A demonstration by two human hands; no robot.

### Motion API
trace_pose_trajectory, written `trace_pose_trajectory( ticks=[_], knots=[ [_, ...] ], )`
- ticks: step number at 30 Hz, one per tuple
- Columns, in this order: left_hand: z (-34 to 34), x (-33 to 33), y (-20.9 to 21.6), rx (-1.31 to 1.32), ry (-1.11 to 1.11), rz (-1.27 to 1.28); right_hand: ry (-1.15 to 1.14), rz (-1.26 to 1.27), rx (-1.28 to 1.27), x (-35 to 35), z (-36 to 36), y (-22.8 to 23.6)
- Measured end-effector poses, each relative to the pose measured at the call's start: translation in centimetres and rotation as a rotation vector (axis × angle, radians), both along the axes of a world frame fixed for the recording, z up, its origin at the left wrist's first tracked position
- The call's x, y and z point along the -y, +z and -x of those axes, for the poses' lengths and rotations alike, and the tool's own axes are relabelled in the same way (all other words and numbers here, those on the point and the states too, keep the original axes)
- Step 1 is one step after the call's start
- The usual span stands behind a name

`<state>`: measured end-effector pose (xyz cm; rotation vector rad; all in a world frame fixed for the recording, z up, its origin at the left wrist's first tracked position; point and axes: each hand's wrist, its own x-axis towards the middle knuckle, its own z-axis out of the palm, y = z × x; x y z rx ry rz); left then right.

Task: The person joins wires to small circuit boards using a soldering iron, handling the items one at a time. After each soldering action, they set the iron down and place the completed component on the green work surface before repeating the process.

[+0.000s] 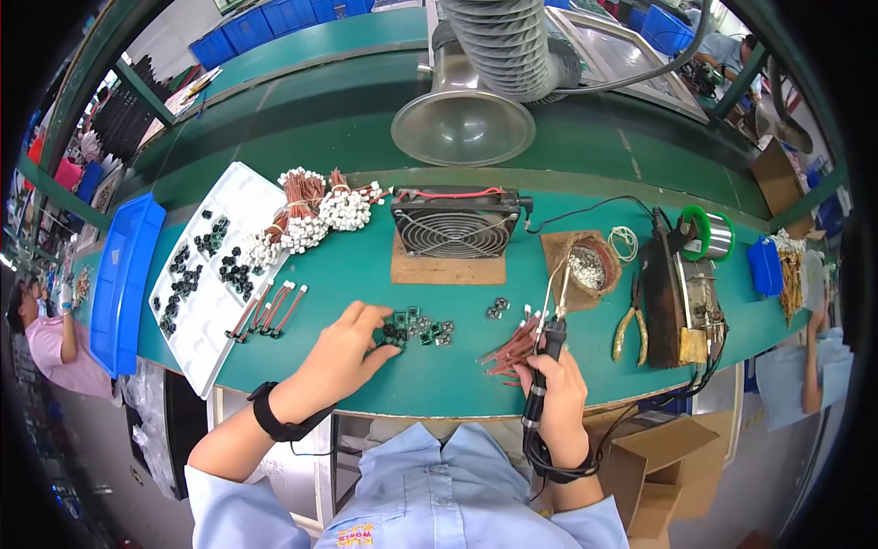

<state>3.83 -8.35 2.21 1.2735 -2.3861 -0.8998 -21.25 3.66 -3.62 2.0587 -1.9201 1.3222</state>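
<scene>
Blue shirt [444, 499], yellow-red lettering [355, 535] | left hand [340, 355] spread beside green parts [400, 327] | right hand [562, 395] gripping soldering iron [553, 338]

L hand [340, 355]: whether it pinched a small pt. [400, 331] was too tiny to tell
R hand [564, 393]: was partly hid. behind sldr. iron [552, 340]
Hose [505, 46]: top was cut by upper edge
Shirt [457, 499]: btm. was cut by lower edge
Co-worker, far L [57, 352]: was blurred nr. rim

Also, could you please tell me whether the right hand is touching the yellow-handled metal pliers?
Apart: the head view plainly shows a strip of green tabletop between the right hand and the yellow-handled metal pliers.
</scene>
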Motion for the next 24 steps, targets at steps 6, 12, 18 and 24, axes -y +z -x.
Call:
trace_pose_trajectory(
  ticks=[6, 12, 18, 24],
  knots=[
    [-0.2, -0.7, -0.9, 0.045, 0.082, 0.046, -0.07, 0.056, 0.033, -2.2, 0.5, 1.8],
    [-0.2, -1.0, -1.0, 0.055, -0.058, -0.036, 0.137, -0.173, -0.048, -3.8, 0.3, 1.3],
    [-1.0, -3.6, -0.5, -0.055, -0.047, -0.028, 0.257, -0.109, -0.374, -1.8, -0.4, 2.2],
    [-0.7, -5.8, -1.6, -0.129, 0.003, 0.048, 0.283, -0.093, -0.418, -1.4, 0.2, 1.8]
  ],
)
